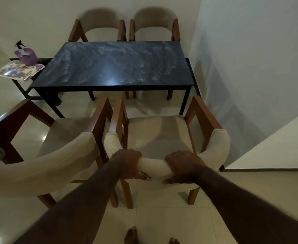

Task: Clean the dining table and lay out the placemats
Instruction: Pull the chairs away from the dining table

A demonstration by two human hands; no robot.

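Observation:
A dark marble dining table (113,66) stands ahead, its top covered in pale streaks. On a low black side table at its left end lie patterned placemats (18,70), with a purple spray bottle (25,54) standing on them. Near me stands a beige padded chair with wooden arms (159,134), pulled away from the table. My left hand (129,163) and my right hand (181,166) both grip the top of its curved backrest, side by side.
A second matching chair (56,148) sits close on the left, touching the held chair. Two more chairs (100,27) stand at the table's far side against the wall. A white wall (250,67) closes the right side. Tiled floor and my bare feet are below.

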